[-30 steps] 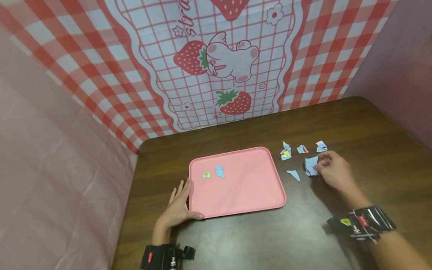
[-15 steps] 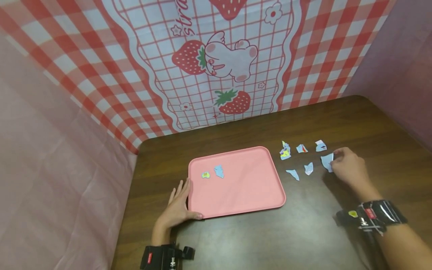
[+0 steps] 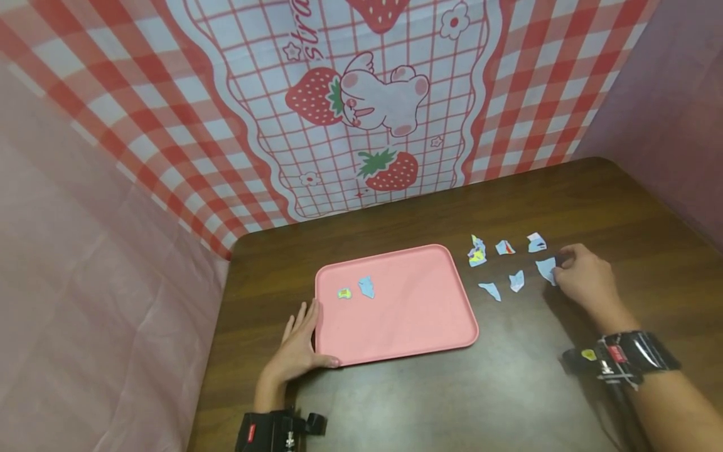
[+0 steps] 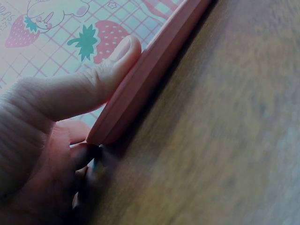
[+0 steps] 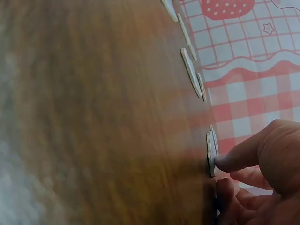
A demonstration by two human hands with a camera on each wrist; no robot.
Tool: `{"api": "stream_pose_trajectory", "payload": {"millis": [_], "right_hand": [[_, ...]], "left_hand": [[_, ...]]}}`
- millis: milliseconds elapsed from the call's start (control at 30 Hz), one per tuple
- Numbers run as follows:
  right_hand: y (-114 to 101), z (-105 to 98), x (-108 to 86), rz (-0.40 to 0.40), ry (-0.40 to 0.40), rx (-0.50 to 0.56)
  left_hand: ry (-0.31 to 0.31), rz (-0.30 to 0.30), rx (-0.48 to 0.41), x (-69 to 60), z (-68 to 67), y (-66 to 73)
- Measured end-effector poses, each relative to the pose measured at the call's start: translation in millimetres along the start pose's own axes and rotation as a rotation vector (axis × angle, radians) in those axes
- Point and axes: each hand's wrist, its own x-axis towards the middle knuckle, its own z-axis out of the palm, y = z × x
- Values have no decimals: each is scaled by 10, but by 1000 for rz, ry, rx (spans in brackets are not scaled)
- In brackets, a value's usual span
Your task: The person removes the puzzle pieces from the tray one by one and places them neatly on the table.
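My left hand (image 3: 296, 348) rests at the near left corner of a pink tray (image 3: 407, 326), fingers straight along its left side. In the left wrist view its thumb (image 4: 101, 84) lies against the tray rim (image 4: 136, 89). A yellow puzzle piece (image 3: 344, 293) and a light-blue puzzle piece (image 3: 367, 287) lie in the tray. To the right, my right hand (image 3: 587, 280) pinches the edge of another light-blue puzzle piece (image 3: 545, 269) low at the table. The right wrist view shows the thumb (image 5: 225, 162) touching that piece (image 5: 211, 154); some fingers are partly hidden.
Several more puzzle pieces lie right of the tray: a yellow-and-purple one (image 3: 477, 252), one with red (image 3: 505, 247), one with a dark mark (image 3: 536, 243), a narrow blue one (image 3: 490, 290) and a pale one (image 3: 516, 281). Behind the wooden table (image 3: 418, 402) hangs a strawberry-print cloth (image 3: 361, 144).
My right hand has moved right with the light-blue puzzle piece, and a pale piece now lies where the hand was. Since half a second ago it has barely moved. The left hand stays still.
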Motion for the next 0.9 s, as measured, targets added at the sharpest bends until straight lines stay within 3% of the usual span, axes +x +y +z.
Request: {"api": "stream_pose_trajectory", "payload": {"millis": [267,600,767,900], "right_hand": [[0,17,6,-4,-2,0],[40,-38,47,42,-48,107],[-156,33,70,10,-37,140],[-485,150,91,-85,-10,174]], "left_hand": [[33,27,-7,-8,4,-17],[-2,-10,9,9,2,-9],[-8,-26,-1,7,-6,-1],[-3,-28,-2,6,-6,-2]]}}
